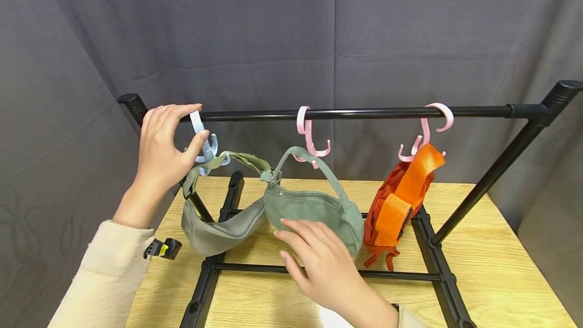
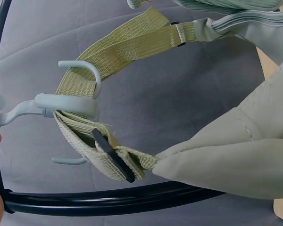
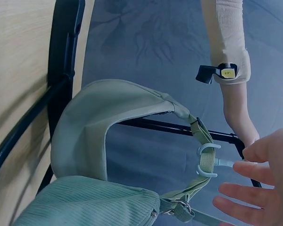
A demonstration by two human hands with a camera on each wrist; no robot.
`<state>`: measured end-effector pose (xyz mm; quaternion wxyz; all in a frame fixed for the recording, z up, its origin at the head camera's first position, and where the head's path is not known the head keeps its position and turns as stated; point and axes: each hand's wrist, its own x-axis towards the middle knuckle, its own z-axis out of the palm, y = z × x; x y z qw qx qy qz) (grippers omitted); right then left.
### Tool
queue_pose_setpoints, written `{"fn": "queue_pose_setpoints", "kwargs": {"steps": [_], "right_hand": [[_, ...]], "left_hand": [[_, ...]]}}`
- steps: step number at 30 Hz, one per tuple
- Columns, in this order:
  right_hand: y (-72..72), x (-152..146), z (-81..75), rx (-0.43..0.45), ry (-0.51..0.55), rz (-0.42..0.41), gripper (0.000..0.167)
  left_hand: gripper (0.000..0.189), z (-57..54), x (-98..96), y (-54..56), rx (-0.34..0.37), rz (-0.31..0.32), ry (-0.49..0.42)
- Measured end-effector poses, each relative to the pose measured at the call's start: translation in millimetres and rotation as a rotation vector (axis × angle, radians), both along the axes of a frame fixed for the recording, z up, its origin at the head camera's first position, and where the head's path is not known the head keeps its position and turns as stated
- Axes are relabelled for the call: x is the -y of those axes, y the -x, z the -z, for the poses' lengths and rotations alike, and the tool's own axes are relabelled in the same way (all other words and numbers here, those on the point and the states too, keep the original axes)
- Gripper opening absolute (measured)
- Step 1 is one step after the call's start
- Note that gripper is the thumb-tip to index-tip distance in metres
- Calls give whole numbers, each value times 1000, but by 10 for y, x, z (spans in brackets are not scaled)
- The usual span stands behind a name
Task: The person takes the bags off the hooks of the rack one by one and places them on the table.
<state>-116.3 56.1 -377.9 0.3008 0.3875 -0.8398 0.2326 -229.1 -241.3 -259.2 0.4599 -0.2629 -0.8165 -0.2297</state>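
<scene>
My left hand (image 1: 166,140) is at the black rail's left end, its thumb and fingers pinching the upper part of a light-blue multi-prong hook (image 1: 208,152). From this hook hangs a grey-green shoulder bag (image 2: 254,122) by its olive webbing strap (image 2: 127,52). My right hand (image 1: 319,262) is in front of a green corduroy bag (image 1: 309,206), fingers spread and holding nothing. That bag's strap loops over a pink hook (image 1: 309,138) mid-rail. In the left wrist view only slivers of the left hand show at the left edge.
An orange-red bag (image 1: 396,206) hangs from another pink hook (image 1: 423,133) at the right. The black rail (image 1: 364,113) belongs to a tubular rack whose feet (image 1: 439,267) stand on a wood-grain table (image 1: 510,267). A grey curtain (image 1: 255,29) covers the back.
</scene>
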Motion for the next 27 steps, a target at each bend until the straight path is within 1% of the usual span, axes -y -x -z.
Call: {"fn": "queue_pose_setpoints", "kwargs": {"steps": [3,6,10,16,23,27], "right_hand": [[63,50,-40,-12,-16,6,27],[112,95,-65,-17,-20,14,26],[158,158,-96,-4,-13,24,25],[210,245,-152,18,-26,27,25],[268,326,-232,20,-38,34,26],[310,364,-282,19,-55,41,25]], "left_hand": [[42,-19,0,-14,15,7,8],[44,-29,7,-32,47,3,22],[45,-33,21,-49,75,-13,44],[44,-18,21,-48,58,-19,28],[42,5,-8,-21,14,-11,6],[42,12,-22,-15,7,-8,-4]]}}
